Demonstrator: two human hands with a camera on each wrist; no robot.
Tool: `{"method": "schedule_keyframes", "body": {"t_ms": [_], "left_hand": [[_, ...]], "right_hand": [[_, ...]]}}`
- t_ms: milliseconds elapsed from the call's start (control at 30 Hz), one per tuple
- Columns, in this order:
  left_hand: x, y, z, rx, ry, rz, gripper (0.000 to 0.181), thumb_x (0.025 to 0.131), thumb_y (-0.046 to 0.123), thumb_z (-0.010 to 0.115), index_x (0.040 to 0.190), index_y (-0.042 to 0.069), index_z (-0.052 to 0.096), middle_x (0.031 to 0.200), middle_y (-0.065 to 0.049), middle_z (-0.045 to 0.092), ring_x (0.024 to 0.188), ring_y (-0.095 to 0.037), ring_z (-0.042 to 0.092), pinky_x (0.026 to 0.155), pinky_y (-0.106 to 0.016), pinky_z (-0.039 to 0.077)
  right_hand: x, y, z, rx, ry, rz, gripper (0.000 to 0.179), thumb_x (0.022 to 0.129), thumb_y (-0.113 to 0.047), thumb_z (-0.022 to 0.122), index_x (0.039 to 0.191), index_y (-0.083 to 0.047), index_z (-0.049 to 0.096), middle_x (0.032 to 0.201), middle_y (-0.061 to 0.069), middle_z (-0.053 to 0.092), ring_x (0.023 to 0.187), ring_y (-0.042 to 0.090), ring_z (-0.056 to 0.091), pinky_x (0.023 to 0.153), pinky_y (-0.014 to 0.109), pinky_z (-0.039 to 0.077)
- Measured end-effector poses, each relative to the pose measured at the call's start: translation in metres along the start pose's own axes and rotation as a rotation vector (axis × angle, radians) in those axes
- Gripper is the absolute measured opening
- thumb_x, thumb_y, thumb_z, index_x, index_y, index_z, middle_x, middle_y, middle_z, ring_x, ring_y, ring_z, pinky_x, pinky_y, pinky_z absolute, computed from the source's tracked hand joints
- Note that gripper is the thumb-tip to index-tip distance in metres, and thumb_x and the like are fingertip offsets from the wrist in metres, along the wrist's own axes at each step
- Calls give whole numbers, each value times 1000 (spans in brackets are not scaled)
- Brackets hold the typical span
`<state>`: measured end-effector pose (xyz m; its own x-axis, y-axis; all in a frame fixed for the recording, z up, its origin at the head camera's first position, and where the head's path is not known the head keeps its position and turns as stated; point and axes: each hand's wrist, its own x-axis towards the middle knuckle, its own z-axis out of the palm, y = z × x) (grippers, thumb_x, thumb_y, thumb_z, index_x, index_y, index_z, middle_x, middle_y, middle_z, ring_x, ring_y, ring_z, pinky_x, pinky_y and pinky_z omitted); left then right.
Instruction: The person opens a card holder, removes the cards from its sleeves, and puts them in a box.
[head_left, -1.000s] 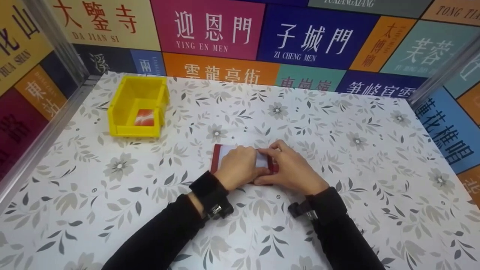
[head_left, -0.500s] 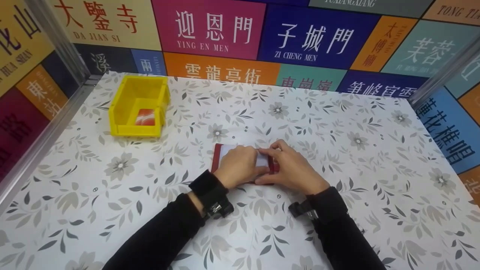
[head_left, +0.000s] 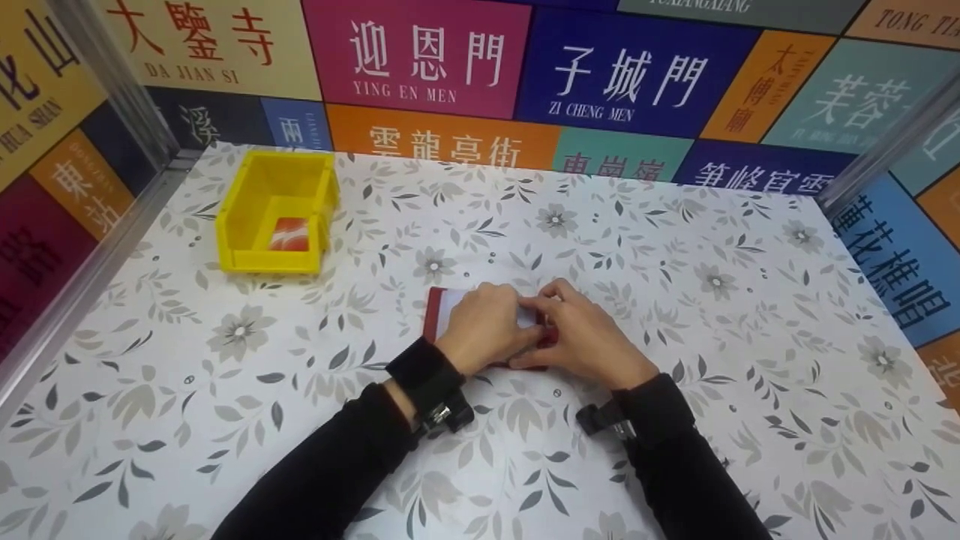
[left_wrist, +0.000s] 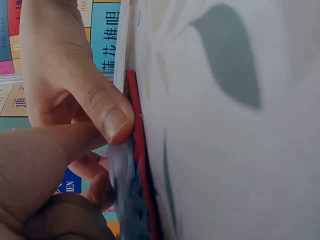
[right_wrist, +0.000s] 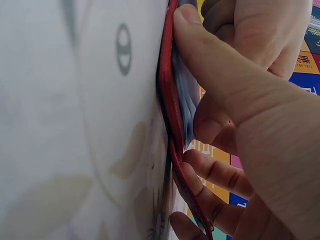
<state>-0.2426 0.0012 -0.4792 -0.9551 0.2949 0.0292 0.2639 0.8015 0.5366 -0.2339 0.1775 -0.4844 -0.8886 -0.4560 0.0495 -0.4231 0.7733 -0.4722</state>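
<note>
A red card holder (head_left: 432,316) with clear plastic sleeves (head_left: 450,301) lies spread on the table, partly covered by both hands. My left hand (head_left: 482,328) is over its middle, fingers curled and thumb against the sleeves near the right side; whether a loose card is between them is hidden. My right hand (head_left: 594,339) grips the holder's right end. In the right wrist view its thumb presses on the red edge (right_wrist: 171,95), while the other fingers are behind the lifted red flap (right_wrist: 189,192). The sleeves (left_wrist: 125,172) appear bunched in the left wrist view.
A yellow bin (head_left: 279,262) stands at the back left of the table, with a red and white card (head_left: 289,235) inside. The tabletop (head_left: 375,465) has a leaf and flower print. Panels with printed characters (head_left: 420,60) rise behind it and at both sides.
My left hand has shifted slightly to the right and its thumb has moved closer to the holder's right edge. The right hand has stayed almost still.
</note>
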Motion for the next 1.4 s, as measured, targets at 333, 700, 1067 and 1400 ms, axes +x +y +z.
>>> {"method": "schedule_keyframes", "body": {"t_ms": [333,700,1067,1400], "left_hand": [[0,3,0,-4,27,1,27,84,34,80,71,15,65,73,-5,66,63,-20,62,52,-34,47],[-2,5,-4,-2,13,-6,30,85,39,81,72,16,67,73,-4,67,62,-20,63,51,-34,47],[-2,2,-11,-3,-26,-18,35,87,38,80,64,19,61,62,1,60,56,-17,60,48,-32,43],[-3,-1,-20,16,17,-16,48,86,34,77,56,21,43,51,10,35,50,-12,46,46,-29,33]], "right_hand": [[0,0,2,-5,22,-17,76,72,-42,100,137,-14,72,116,4,57,89,17,58,85,35,49],[-1,1,2,-2,16,-3,79,73,-48,99,139,-16,70,119,3,56,93,18,59,87,37,50],[-1,1,0,10,-4,12,84,73,-47,98,146,-17,67,117,3,54,89,16,56,84,33,48],[-2,2,0,0,-7,5,90,73,-52,97,148,-15,65,123,5,55,92,19,57,86,37,48]]}}
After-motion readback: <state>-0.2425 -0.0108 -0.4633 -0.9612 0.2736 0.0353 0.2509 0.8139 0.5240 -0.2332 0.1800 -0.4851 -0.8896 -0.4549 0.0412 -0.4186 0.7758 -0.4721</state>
